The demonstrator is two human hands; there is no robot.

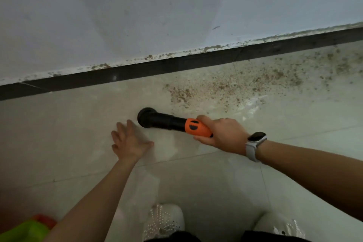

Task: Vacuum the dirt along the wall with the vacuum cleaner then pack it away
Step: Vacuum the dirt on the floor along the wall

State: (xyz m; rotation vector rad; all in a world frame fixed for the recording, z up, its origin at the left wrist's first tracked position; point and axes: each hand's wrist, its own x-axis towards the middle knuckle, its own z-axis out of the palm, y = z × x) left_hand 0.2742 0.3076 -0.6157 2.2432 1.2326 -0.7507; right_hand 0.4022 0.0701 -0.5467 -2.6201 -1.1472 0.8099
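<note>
Beyond the right hand [222,135] gripping the vacuum cleaner [170,123]: dirt [235,82] along wall's [157,10] edge; left hand [130,141] beside nozzle, fingers spread.

Clearance along wall base, head view.
Wall [137,15] and dark skirting [137,69] close off the far side. Bare floor [68,124] lies open left of vacuum cleaner [170,124]; dirt [245,82] covers tiles right. Shoes [167,220] and a green object [25,232] bound the near edge.

Pale wall [137,15]; dark skirting [176,66]; tiled floor [59,133]
</note>
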